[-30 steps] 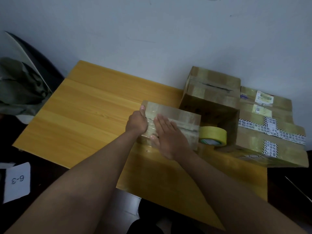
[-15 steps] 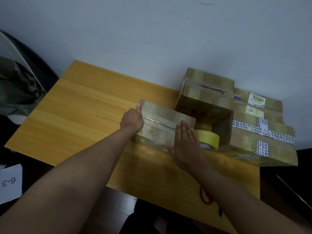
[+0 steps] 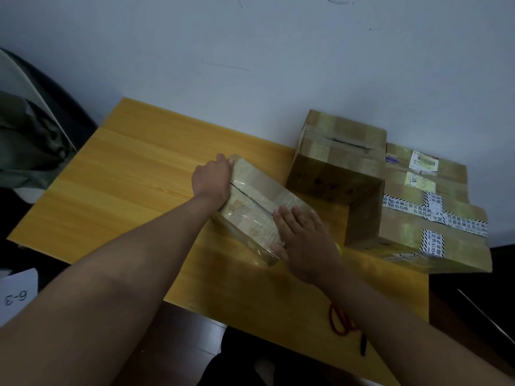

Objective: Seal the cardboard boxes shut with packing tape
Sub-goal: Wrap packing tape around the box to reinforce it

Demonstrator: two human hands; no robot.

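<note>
A small cardboard box, wrapped in clear tape with a dark seam along its top, lies at an angle in the middle of the wooden table. My left hand grips its far left end. My right hand lies flat on the near right end, fingers spread, thumb over the near edge. Only a yellow sliver of the tape roll shows behind my right hand.
A medium taped box stands at the back against the wall, with a larger flat box bearing labels and striped tape to its right. Red-handled scissors lie by the near right edge. A chair with a green garment stands left.
The small box has turned, its right end swinging toward me. My right hand slid from the box's middle to its right end and now covers the tape roll.
</note>
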